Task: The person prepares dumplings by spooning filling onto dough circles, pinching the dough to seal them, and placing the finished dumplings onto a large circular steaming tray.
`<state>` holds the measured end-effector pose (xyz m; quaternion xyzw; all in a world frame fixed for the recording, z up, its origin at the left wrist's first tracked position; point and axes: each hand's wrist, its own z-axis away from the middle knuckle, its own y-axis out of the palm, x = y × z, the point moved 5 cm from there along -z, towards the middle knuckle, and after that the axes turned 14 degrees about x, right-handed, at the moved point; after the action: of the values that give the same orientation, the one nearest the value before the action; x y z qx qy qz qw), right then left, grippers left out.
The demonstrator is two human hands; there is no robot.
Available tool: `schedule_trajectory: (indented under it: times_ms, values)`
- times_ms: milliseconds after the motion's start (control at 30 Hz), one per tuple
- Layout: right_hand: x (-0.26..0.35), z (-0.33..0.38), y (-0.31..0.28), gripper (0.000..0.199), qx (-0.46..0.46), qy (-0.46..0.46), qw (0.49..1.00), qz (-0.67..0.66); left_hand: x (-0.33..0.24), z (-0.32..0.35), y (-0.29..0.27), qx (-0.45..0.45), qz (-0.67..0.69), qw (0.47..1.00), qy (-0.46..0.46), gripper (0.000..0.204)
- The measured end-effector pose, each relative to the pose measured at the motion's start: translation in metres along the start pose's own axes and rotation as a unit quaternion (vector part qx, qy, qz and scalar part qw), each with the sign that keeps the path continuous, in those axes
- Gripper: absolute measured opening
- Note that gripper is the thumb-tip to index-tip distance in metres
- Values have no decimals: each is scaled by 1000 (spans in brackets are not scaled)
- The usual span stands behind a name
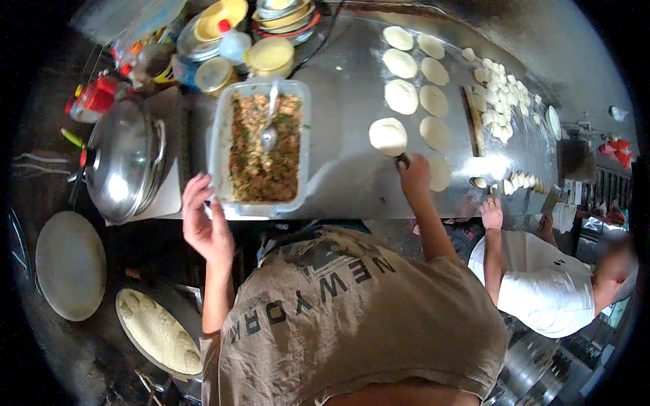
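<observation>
My left hand [205,220] is beside the near left corner of a clear plastic tub [306,145], its fingers apart and curved. Whether it touches the tub, I cannot tell. The tub holds a brown, orange and green chopped filling [264,172], with a metal spoon [269,137] resting in it. My right hand [416,173] is closed round a short dark handle [402,161] at the near edge of a pale dough round [388,137]. The far end of that tool is hidden. More flat dough rounds [401,97] lie in two rows beyond and beside it.
On the metal table [338,115], a rolling pin [473,122] lies near many small dough pieces [497,95]. A co-worker [542,277] in white works at right. A lidded pan [122,159] stands left; stacked bowls [284,20] and jars are at the back. A dough-filled basin [159,331] is lower left.
</observation>
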<state>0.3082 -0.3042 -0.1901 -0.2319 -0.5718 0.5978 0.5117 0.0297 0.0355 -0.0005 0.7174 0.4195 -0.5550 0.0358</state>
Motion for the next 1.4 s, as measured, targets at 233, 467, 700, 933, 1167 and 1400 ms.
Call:
schedule_trajectory:
  times_ms: [233, 467, 700, 933, 1167, 1400]
  values:
    - [-48, -7, 40, 46, 114, -28, 967, -224, -44, -44, 187, 230, 245, 940, -58, 28]
    - [46, 46, -65, 49, 351, -92, 662, -656, 1, -36, 286, 159, 658, 667, -311, 56]
    - [13, 23, -93, 41, -119, -132, 899, -401, -8, -32, 268, 179, 693, 605, -348, 62]
    - [-40, 22, 49, 30, 126, 186, 633, -741, -14, -48, 194, 84, 705, 655, -259, 64]
    - [-67, -165, 81, 29, 72, 160, 609, -774, -5, -34, 133, -11, 758, 618, -208, 58]
    - [-39, -105, 36, 17, -3, -47, 870, -490, 7, 14, 13, -124, 734, 663, -83, 63]
